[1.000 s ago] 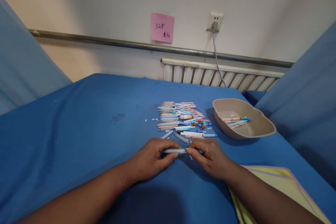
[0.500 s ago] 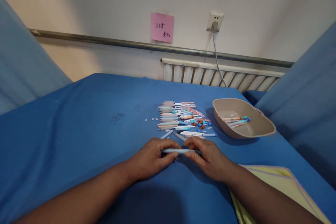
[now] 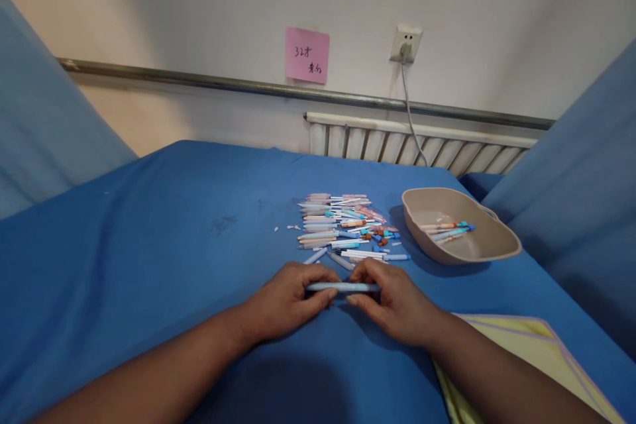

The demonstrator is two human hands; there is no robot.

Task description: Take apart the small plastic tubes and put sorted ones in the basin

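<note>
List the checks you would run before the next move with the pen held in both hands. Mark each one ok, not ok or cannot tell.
1. Left hand has a grip on the left end of the pale blue pen: ok.
2. Right hand has a grip on the pen's right end: ok.
3. Pen is held level, apart from the pile of pen parts: ok.
4. Pen's ends are fully seated: cannot tell, fingers cover them.
5. Beige tray has room beside the pens in the tray: ok.
</note>
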